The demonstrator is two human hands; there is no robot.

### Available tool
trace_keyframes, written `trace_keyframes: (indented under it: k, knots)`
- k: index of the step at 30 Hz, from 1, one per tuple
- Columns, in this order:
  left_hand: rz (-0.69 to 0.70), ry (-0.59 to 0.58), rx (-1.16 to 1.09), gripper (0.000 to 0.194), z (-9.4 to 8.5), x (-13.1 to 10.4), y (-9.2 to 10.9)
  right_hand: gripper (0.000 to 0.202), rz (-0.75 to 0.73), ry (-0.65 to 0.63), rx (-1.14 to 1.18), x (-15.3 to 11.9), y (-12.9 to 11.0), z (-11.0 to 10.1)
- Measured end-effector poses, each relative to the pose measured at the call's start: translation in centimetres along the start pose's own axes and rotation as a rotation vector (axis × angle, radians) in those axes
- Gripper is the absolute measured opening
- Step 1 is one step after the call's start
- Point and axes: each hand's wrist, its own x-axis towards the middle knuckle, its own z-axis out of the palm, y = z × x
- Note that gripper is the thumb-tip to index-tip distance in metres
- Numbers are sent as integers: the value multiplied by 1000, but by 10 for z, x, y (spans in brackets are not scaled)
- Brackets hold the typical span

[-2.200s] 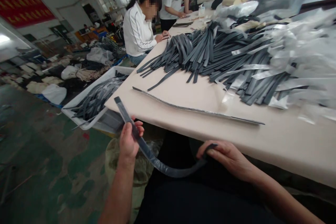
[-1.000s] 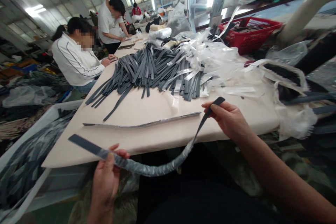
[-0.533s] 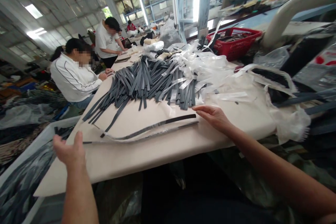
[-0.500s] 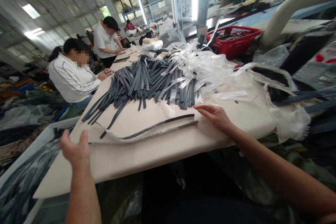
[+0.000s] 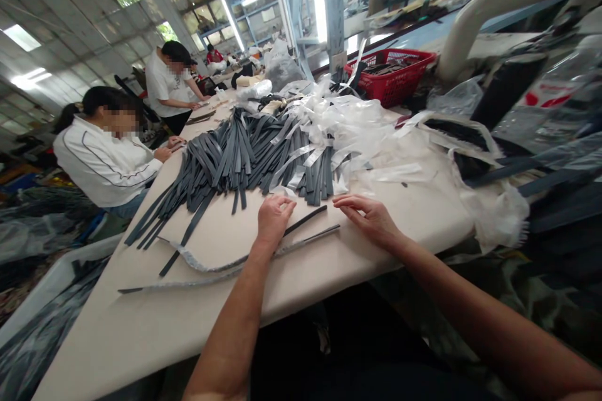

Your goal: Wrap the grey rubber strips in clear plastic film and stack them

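Here, grey strips (image 5: 230, 150) on a pale table (image 5: 188, 319); windowed wall (image 5: 200, 15) beyond

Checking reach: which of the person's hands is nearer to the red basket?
Right. The right hand is on the near side of the red basket, slightly left; the left hand is also on its near side, but farther left.

"What colour are the piled strips (image 5: 235, 147)?"

"Plain slate grey, against a pale beige tabletop (image 5: 155, 326)."

"And the nearer wrapped strip (image 5: 188, 285)?"

"Silvery grey along its middle, nearly black at the ends."

"The plastic film (image 5: 343, 116)?"

"Milky white, with bright glints."

"Which colour is strongest?"

"The red of the basket (image 5: 390, 84). The pillar (image 5: 335, 19) is pale blue."

"Any pattern?"

"The white jacket (image 5: 103, 156) has thin dark lines along its sleeve."
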Motion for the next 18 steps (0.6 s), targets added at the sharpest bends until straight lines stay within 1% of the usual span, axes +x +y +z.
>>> trace_keyframes:
  k: [2, 4, 6, 8, 9, 12, 13, 14, 15, 17, 18]
  knots:
    - [-12, 68, -64, 15, -9, 2, 4, 19, -17, 10, -10, 0, 4, -1]
    - [-46, 133, -230, 22, -24, 0, 11, 18, -42, 31, -26, 1, 3, 1]
    - [-80, 175, -424, 28, -40, -7, 22, 17, -79, 25, -39, 3, -4, 6]
    - [-86, 190, -532, 38, -52, -15, 34, 19, -143, -40, -34, 8, -17, 16]
    - [-81, 195, -557, 42, -57, -20, 40, 24, -187, -91, -31, 12, -26, 22]
    - [-66, 220, -606, 53, -65, -30, 57, 49, -306, -254, -79, 26, -56, 46]
    - [-63, 232, -620, 56, -67, -31, 61, 53, -331, -310, -114, 30, -66, 55]
    - [-59, 245, -635, 59, -70, -30, 64, 51, -343, -365, -151, 34, -76, 65]
    - [-51, 265, -650, 61, -75, -28, 66, 42, -345, -417, -187, 38, -85, 74]
    - [-28, 314, -653, 61, -89, -20, 64, 16, -320, -502, -240, 43, -100, 89]
    - [-18, 334, -622, 59, -99, -15, 61, 15, -280, -532, -238, 44, -106, 95]
